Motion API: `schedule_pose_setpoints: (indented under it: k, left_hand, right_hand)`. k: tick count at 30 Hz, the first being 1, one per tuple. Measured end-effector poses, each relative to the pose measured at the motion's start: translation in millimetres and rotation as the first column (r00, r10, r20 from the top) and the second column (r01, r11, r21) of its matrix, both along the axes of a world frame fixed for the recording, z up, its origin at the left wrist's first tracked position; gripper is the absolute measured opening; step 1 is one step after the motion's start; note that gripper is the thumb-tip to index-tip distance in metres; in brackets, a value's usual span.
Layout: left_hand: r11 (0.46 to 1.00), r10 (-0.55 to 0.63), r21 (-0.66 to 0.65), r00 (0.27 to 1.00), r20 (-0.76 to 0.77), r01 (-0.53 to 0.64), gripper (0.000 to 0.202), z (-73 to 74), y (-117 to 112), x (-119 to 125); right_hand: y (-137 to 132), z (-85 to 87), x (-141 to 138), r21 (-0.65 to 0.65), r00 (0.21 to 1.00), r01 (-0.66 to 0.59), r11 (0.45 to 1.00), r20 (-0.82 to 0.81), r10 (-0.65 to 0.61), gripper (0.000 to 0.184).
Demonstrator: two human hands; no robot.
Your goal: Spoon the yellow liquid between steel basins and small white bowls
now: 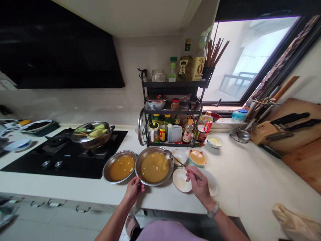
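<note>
- Gripping spoon [167,154] in right hand [198,184], over basin [137,163] of tan broth [154,167] on counter [235,174].
- Pinching basin's rim with left hand [133,188].
- Just left, pan [106,171] of amber broth [121,169].
- To right, bowl [197,165] of orange liquid [197,156].

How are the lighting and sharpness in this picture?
Head view: the window is washed-out bright, the range hood nearly black; head view: the beige cloth at lower right looks soft and stretched; head view: the spoon and right hand look fairly clear.
</note>
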State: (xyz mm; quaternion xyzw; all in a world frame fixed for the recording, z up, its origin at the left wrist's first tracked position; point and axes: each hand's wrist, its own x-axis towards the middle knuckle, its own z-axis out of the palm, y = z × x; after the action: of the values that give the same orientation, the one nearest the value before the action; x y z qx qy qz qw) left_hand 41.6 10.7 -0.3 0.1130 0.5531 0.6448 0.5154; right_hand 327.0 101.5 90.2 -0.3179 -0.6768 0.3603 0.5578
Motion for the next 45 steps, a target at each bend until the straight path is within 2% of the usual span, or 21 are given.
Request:
schedule_pose_setpoints:
  k: [2, 4, 7, 11, 16, 20, 23, 28, 31, 40, 45]
  left_hand:
    - [1.0, -0.005, 0.0, 1.0, 0.001, 0.005, 0.041, -0.5, -0.2, -0.4]
    - [1.0, -0.01, 0.002, 1.0, -0.003, 0.01, 0.041, -1.5, -0.3, -1.1]
    - [1.0, -0.018, 0.001, 1.0, -0.013, 0.018, 0.042, -3.1, -0.2, -2.4]
    - [0.999, -0.031, 0.012, 0.999, -0.007, 0.032, 0.043, -4.2, -0.5, -3.2]
    - [1.0, -0.028, 0.015, 1.0, -0.001, 0.028, 0.046, -4.1, -0.7, -3.3]
    - [0.999, -0.036, 0.013, 0.999, -0.005, 0.036, 0.05, -2.7, -0.4, -3.2]
    - [0.999, -0.033, 0.013, 0.999, -0.009, 0.033, 0.05, -2.1, -0.4, -3.2]
    - [1.0, -0.024, -0.003, 1.0, -0.015, 0.024, 0.045, -4.4, 0.0, -4.0]
    - [1.0, -0.016, -0.008, 1.0, -0.014, 0.016, 0.042, -6.1, 0.3, -4.4]
    - [1.0, -0.026, -0.003, 0.999, -0.032, 0.026, 0.041, -2.5, -0.9, -2.5]
    - [0.999, -0.037, -0.004, 0.999, -0.032, 0.037, 0.045, -0.7, -0.6, -2.5]
  right_hand:
    - [-2.2, -1.4, 1.6, 0.083, 0.996, -0.073, 0.994, 0.047, 0.07, 0.019]
    - [-1.3, -1.0, 5.7, 0.113, 0.995, -0.069, 0.991, 0.074, 0.061, 0.02]
    - [7.0, 2.3, 18.2, 0.07, 0.992, 0.111, 0.991, 0.054, -0.115, 0.019]
    - [25.5, 4.1, 48.4, -0.014, 0.919, 0.393, 0.919, 0.039, -0.393, 0.026]
    - [38.3, -13.2, 85.8, -0.079, 0.833, 0.549, 0.832, 0.135, -0.537, 0.037]
    - [35.2, -29.3, 95.1, -0.127, 0.841, 0.539, 0.833, 0.15, -0.521, 0.041]
    - [33.5, -32.4, 93.9, -0.197, 0.848, 0.53, 0.825, 0.108, -0.519, 0.042]
    - [39.7, -27.8, 95.6, -0.385, 0.767, 0.567, 0.728, -0.075, -0.637, 0.039]
    - [43.4, -26.2, 99.1, -0.457, 0.715, 0.553, 0.697, -0.17, -0.679, 0.038]
    - [43.2, -20.0, 101.8, -0.475, 0.679, 0.549, 0.688, -0.226, -0.698, 0.034]
    - [41.1, -12.2, 98.0, -0.474, 0.681, 0.532, 0.702, -0.254, -0.687, 0.032]
